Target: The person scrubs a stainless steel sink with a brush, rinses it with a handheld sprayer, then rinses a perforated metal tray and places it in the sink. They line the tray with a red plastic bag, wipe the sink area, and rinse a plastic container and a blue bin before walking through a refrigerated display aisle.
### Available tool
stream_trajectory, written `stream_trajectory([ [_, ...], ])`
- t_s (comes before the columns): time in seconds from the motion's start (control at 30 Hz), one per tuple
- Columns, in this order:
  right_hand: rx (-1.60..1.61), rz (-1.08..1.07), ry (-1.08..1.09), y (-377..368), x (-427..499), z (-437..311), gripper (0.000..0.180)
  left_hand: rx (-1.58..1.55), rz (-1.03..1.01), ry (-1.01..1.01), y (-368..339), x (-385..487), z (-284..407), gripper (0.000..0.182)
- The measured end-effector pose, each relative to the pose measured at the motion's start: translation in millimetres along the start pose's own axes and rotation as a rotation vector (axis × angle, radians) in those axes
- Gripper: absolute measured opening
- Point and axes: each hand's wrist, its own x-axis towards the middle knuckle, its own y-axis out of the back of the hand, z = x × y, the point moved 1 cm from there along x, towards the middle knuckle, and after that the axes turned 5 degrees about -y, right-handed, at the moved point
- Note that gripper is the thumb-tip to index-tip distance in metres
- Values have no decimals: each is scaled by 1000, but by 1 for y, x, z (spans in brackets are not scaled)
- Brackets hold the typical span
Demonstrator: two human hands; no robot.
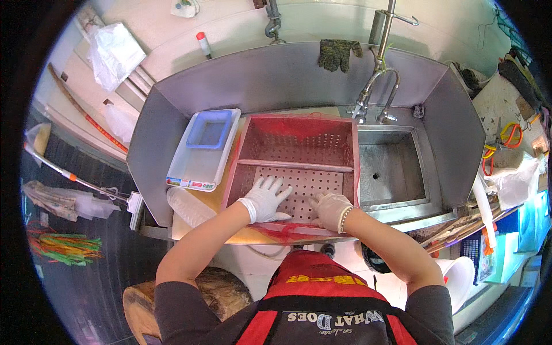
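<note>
A metal-like crate with perforated walls (297,148) sits before me on the counter, with thin red netting (280,233) around its sides and near edge. A bar (297,165) crosses its middle. In its near half lies a pale perforated panel (302,189). My left hand (266,200), in a white glove, is spread over the panel's left part. Facing it on the right is my right hand (332,211), also gloved, half curled with thumb and fingers apart. Its fingertips are at the panel's right part; whether they press on it I cannot tell.
Left of the crate stands a white tray (202,164) holding a blue basket (210,129). A roll of clear plastic (189,207) lies nearby. To the right are a steel sink (390,172) and a faucet (364,97). Scissors (512,134) lie farther right; a dark glove (338,54) hangs behind.
</note>
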Motion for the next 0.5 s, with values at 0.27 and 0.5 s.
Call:
stream_trajectory([
  [0.27,-5,-150,36,-10,15,4,63,-104,-175,-21,-23,6,-11,90],
  [0.5,200,640,25,72,65,10,59,-146,-94,-10,-21,3,-11,91],
])
